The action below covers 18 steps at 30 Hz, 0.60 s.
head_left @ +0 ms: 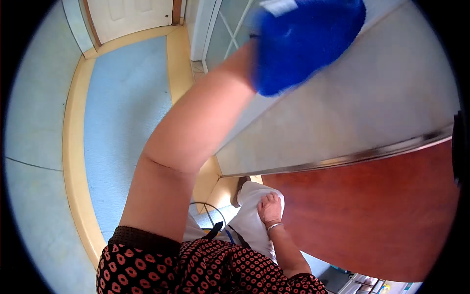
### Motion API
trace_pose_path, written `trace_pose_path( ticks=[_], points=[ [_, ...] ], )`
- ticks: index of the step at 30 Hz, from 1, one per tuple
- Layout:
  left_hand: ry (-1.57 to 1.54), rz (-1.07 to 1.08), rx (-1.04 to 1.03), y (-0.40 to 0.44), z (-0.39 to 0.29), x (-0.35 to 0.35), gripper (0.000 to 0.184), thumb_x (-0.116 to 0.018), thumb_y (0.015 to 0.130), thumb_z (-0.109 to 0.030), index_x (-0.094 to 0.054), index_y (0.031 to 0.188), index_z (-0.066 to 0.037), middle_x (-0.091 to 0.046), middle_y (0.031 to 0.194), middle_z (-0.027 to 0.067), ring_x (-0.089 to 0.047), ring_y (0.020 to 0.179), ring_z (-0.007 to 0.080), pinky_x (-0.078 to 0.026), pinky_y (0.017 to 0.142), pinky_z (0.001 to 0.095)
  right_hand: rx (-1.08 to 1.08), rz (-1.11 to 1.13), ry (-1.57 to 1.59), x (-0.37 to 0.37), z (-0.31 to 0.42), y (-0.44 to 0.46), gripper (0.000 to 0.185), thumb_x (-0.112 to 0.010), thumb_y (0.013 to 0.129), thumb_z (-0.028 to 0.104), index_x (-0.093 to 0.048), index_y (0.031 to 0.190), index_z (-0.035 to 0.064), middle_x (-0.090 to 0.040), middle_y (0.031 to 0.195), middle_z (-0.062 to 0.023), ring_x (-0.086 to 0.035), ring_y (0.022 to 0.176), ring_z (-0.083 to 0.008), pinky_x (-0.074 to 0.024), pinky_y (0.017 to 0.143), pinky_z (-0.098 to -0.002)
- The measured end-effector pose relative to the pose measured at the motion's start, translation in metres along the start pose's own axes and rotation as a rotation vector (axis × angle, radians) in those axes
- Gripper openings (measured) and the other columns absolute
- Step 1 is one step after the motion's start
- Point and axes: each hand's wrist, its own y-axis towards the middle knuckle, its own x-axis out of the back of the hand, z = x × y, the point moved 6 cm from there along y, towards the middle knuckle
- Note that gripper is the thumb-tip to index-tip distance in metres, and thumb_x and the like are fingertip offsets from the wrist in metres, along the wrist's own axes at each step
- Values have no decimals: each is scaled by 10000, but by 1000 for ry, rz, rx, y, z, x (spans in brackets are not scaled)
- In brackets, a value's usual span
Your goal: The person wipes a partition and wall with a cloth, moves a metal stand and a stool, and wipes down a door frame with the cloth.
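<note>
A bright blue fuzzy mitt [308,49] covers my left hand at the top of the head view. My left arm [191,122] is stretched up and forward, and the mitt lies over or close against a pale grey stone-like panel [342,117]. Motion blurs the mitt's edge, and the fingers inside are hidden. Lower down, my right hand [270,208] rests on my knee in white trousers [254,196]. Its fingers lie loosely over the cloth with nothing held, and a silver bracelet [275,225] circles the wrist.
A reddish-brown wooden surface [362,210] spreads at the right below a metal edge strip [342,160]. Light blue floor [127,108] with a tan border runs toward a white door [132,17]. A glass-paned door [225,29] stands beside it. Several items sit at bottom right.
</note>
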Motion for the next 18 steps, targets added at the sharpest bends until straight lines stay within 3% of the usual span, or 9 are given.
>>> trace_pose_path(
  ticks=[2, 3, 5, 8, 11, 13, 14, 16, 18],
  points=[
    [-19, 585, 499, -11, 44, -23, 506, -368, 927, -259, -314, 1340, 30, -357, 1337, 248, -380, 1196, 383, -288, 1000, 415, -14, -5, 10, 2, -1, 0, 179, -579, 710, 182, -625, 830, 56, -589, 959, -119, -469, 1066, -305, -370, 907, -413],
    [282, 65, 221, -18, 5, -9, 362, -614, 690, -52, -530, 1039, -4, -561, 964, 165, -515, 913, 315, -424, 789, 368, -25, 9, -1, 1, -2, -1, 179, -577, 714, 189, -626, 822, 55, -589, 960, -119, -469, 1065, -303, -371, 905, -413],
    [137, 170, 464, -71, 5, -5, 500, -576, 742, -146, -451, 1195, 25, -505, 1057, 189, -440, 979, 374, -371, 871, 400, -32, 27, -29, 1, -5, -1, 176, -568, 727, 202, -628, 792, 50, -593, 955, -117, -472, 1059, -296, -374, 900, -410],
    [198, 192, 614, -170, -11, 11, 461, -519, 806, -178, -443, 1209, 30, -474, 1170, 208, -437, 1032, 387, -348, 921, 411, -22, 31, -13, -8, -12, 0, 207, -566, 731, 216, -624, 805, 32, -585, 949, -132, -469, 1043, -285, -371, 888, -414],
    [207, 310, 1041, -272, -25, 32, 373, -438, 878, -179, -446, 1186, 31, -462, 1168, 240, -433, 1068, 383, -352, 917, 412, -31, 30, 8, -9, -14, 2, 230, -562, 744, 235, -633, 821, 31, -586, 953, -130, -467, 1053, -283, -367, 895, -412],
    [139, 216, 1516, -306, -38, 43, 339, -384, 907, -154, -436, 1181, 39, -442, 1185, 252, -425, 1082, 395, -352, 918, 405, -56, 33, 10, -13, -16, 4, 256, -558, 754, 260, -642, 835, 32, -589, 957, -125, -465, 1061, -281, -362, 903, -411],
    [84, 157, 1594, -329, -42, 41, 318, -357, 917, -120, -422, 1177, 52, -425, 1204, 268, -419, 1096, 403, -351, 917, 392, -59, 49, -4, -14, -17, 5, 262, -556, 758, 268, -646, 842, 37, -589, 962, -123, -464, 1062, -276, -360, 908, -406],
    [283, 440, 1369, -336, -62, 31, 371, -360, 902, -105, -371, 1225, 77, -374, 1255, 299, -380, 1148, 417, -315, 969, 407, -70, 25, 16, -12, -15, 7, 196, -577, 730, 220, -638, 813, 53, -596, 950, -102, -471, 1051, -268, -379, 897, -412],
    [393, 472, 1060, -315, -88, 19, 444, -374, 875, -76, -300, 1274, 105, -313, 1292, 330, -326, 1190, 443, -247, 1031, 426, -73, 12, 27, -14, -15, 6, 199, -582, 731, 228, -637, 809, 54, -596, 943, -102, -471, 1052, -267, -378, 897, -413]
  ],
)
